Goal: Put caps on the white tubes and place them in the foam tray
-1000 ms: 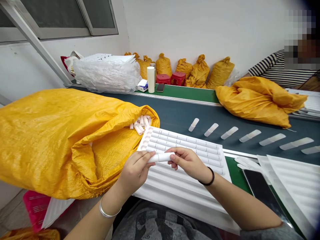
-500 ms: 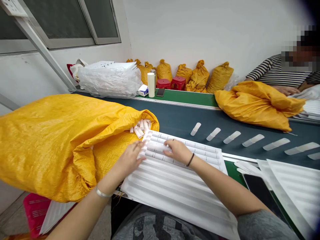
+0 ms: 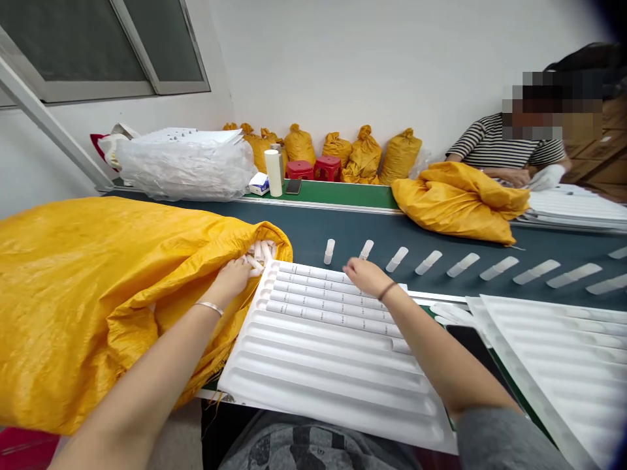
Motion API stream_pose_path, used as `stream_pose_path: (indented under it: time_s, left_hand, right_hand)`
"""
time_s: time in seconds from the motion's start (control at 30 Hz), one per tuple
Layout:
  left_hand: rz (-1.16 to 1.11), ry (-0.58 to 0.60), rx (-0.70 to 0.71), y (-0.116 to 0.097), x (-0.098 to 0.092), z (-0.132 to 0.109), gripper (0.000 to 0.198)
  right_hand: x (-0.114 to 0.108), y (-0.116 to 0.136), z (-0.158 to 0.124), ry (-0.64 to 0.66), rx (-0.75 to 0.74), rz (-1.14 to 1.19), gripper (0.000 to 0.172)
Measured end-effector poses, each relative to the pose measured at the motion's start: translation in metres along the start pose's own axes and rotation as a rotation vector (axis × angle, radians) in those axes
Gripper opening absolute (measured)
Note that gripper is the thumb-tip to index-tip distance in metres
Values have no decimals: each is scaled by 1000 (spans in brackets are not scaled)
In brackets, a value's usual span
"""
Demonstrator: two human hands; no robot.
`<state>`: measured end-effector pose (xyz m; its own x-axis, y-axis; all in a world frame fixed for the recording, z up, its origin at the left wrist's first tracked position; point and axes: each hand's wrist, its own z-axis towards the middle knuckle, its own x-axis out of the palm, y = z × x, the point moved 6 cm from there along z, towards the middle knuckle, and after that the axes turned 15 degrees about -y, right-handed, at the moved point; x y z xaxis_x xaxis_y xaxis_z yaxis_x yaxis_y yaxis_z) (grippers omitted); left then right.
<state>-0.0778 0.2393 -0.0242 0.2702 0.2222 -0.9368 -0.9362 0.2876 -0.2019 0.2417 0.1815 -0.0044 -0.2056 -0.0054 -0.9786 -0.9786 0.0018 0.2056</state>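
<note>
My left hand (image 3: pixel 234 277) reaches into the mouth of a large yellow woven sack (image 3: pixel 161 241), touching loose short white tubes (image 3: pixel 264 250); its fingertips are partly hidden among them. Before me lies a white ridged tray (image 3: pixel 323 365). Its far grooves hold rows of white tubes with small dark marks (image 3: pixel 313 303), and one short tube (image 3: pixel 400 346) rests at the right of a nearer groove. My right hand (image 3: pixel 368 277) is over the tray's far edge with curled fingers, close to an upright translucent tube (image 3: pixel 367 248) on the belt. What its fingertips hold, if anything, is hidden.
Translucent tubes (image 3: pixel 428 262) stand in a line on the dark belt (image 3: pixel 323 225). To the right are another ridged tray (image 3: pixel 543 352), white gloves (image 3: pixel 453 313) and a dark phone (image 3: pixel 470 343). Across the belt, a person (image 3: pixel 509 150) works beside a yellow sack (image 3: pixel 455 202).
My left hand has moved off the tray to the tubes in the sack. My right hand has moved from the tube rows to the tray's far edge. The belt's tubes stand closer to the sack.
</note>
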Motion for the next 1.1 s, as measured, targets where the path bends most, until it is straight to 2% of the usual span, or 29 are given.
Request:
stream_pose_path:
  time_s: [0.07,0.13,0.23,0.33,0.4,0.5,0.6,0.73,0.8,0.9,1.1]
  left_hand:
    - [-81,-5,14,-17,-7,-4,24]
    - [-183,-25,49,-43,-15,-13,27]
    - [-349,-56,125,-88,-28,-35,26]
    - [-581,-97,158,-120,-39,-55,24]
    - [-697,-118,162,-131,-42,-64,24]
    - [-756,-95,219,-144,-40,-72,28]
    - [-776,-57,244,-151,-36,-77,31]
    - [-775,-30,134,-144,-36,-86,29]
    - [-763,-20,60,-136,-35,-93,25]
    - [-745,-31,-25,-123,-33,-104,21]
    - [-780,-41,-32,-118,-32,-117,25]
  right_hand:
    - [1,-15,-46,69,-35,-48,22]
    - [9,-31,-89,132,-26,-107,5]
    - [22,-53,-131,118,-9,-167,19]
    - [24,-60,-147,-26,-108,-148,21]
    - [17,-60,-150,-116,-163,-128,14]
    - [4,-54,-147,-176,-139,-135,12]
    - [-1,-49,-141,-119,-80,-225,9]
    - [13,-64,-141,45,6,-261,23]
    - [19,-73,-145,31,-1,-214,27]
    - [26,-85,-153,-12,-13,-121,22]
    - [33,-86,-159,-66,-93,-153,26]
